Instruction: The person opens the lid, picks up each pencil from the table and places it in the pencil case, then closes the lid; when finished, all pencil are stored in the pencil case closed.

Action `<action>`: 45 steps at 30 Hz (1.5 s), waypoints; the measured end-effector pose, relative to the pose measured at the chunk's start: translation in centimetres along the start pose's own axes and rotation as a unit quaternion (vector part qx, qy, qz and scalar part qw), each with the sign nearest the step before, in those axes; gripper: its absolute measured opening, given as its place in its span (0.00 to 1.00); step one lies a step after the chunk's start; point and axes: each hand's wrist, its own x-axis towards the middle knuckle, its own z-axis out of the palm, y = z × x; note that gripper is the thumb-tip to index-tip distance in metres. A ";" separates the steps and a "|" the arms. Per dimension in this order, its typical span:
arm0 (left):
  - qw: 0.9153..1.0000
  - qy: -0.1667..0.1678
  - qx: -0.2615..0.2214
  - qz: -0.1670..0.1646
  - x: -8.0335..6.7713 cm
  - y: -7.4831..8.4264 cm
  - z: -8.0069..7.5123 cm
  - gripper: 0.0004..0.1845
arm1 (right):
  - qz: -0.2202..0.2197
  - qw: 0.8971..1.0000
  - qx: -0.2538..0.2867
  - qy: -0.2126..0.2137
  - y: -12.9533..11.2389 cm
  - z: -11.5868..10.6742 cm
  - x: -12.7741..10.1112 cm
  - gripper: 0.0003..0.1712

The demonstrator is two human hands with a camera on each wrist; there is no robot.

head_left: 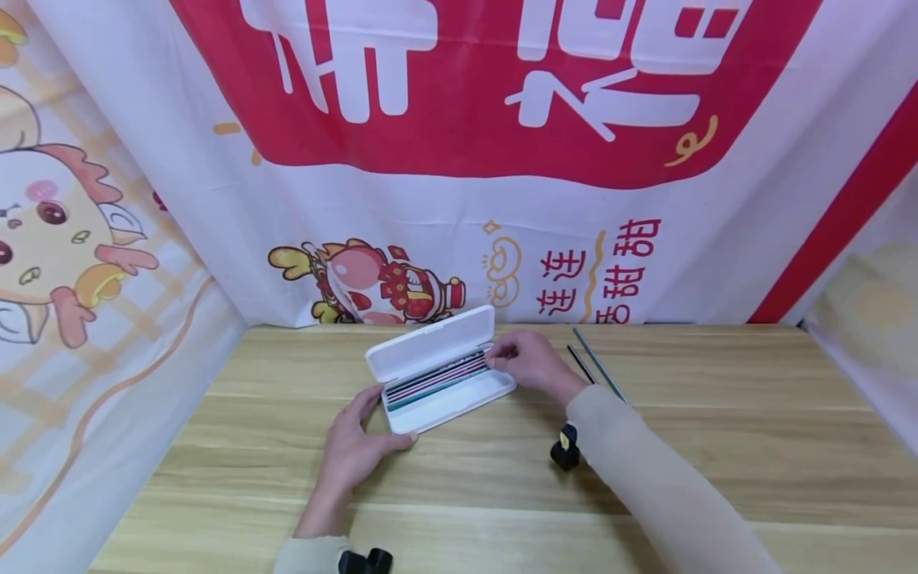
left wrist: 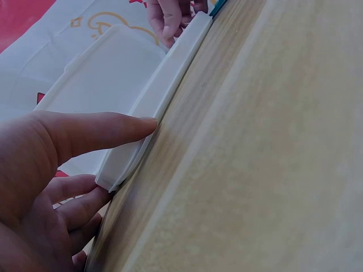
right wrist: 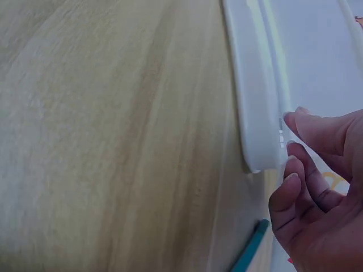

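A white pencil case (head_left: 448, 410) lies with its lid (head_left: 430, 344) raised. Inside, several dark, pink-striped and teal pencils (head_left: 437, 378) lie side by side along its length. My left hand (head_left: 356, 442) holds the case's left end, the thumb along the front wall and the fingers around the end. At the right end, my right hand (head_left: 529, 360) is over the pencil ends, fingers bent. In the right wrist view a gap shows between thumb tip and index fingertip, with nothing visible held there.
On the wooden table (head_left: 495, 510), a black pencil (head_left: 582, 364) and a teal pencil (head_left: 599, 363) lie right of the case, partly behind my right forearm. A printed cloth (head_left: 459, 239) hangs along the table's back edge.
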 end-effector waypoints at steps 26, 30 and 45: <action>1.000 -0.004 0.003 -0.008 -0.1 0.0 0.1 0.56 | 0.041 0.986 0.145 0.069 4.9 -7.2 -11.1 0.19; 1.000 -0.005 0.005 -0.008 -0.1 0.0 0.1 0.56 | 0.064 0.983 0.157 0.073 6.4 -7.6 -12.3 0.20; 1.000 -0.007 0.001 -0.007 -0.1 0.1 0.1 0.56 | 0.158 0.969 0.171 0.087 10.7 -8.2 -15.3 0.24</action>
